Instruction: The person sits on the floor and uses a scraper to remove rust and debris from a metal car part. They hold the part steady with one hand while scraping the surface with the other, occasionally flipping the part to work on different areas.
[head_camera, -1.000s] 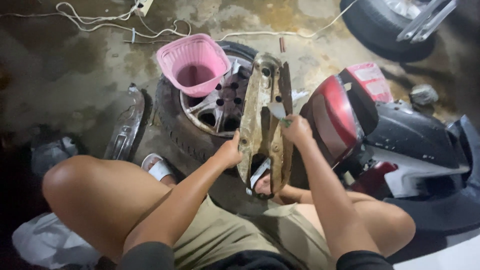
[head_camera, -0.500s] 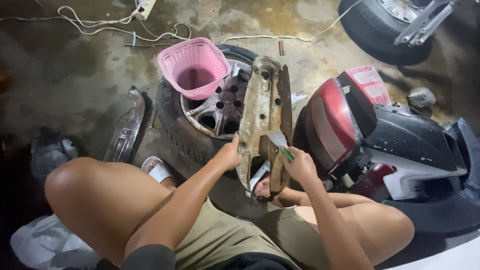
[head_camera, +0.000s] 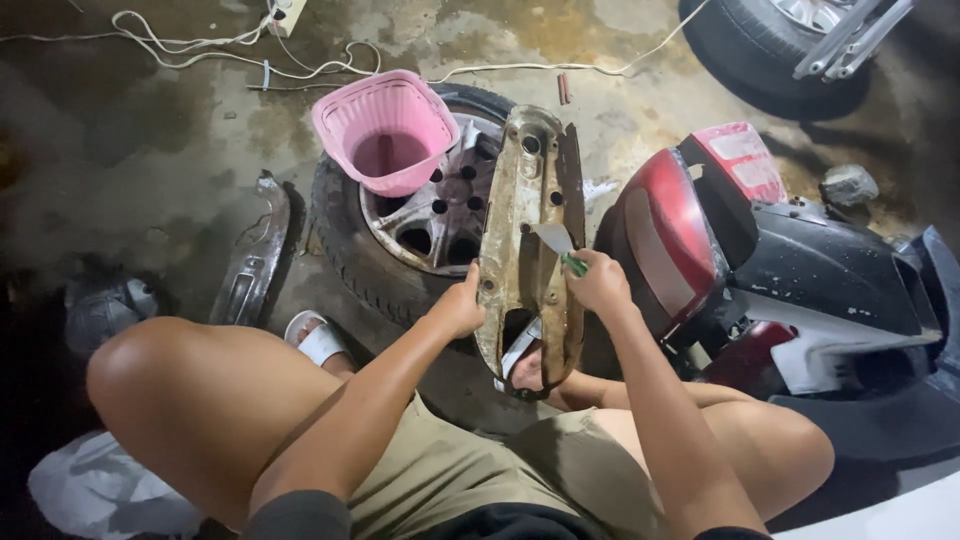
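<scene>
I squat over a long, mud-caked scooter body panel that stands tilted on end between my knees, its top resting against a car wheel lying flat. My left hand grips the panel's left edge low down. My right hand holds a small scraper with a green handle and a pale blade, the blade pressed on the panel's dirty middle.
A pink plastic basket sits on the wheel. The red and black rear of a scooter lies to the right. A dark curved trim piece lies on the wet concrete at left, white cables at the top, another tyre at top right.
My right hand has slid the scraper down the panel from near its upper part to its middle. My left hand kept its grip on the panel's edge.
</scene>
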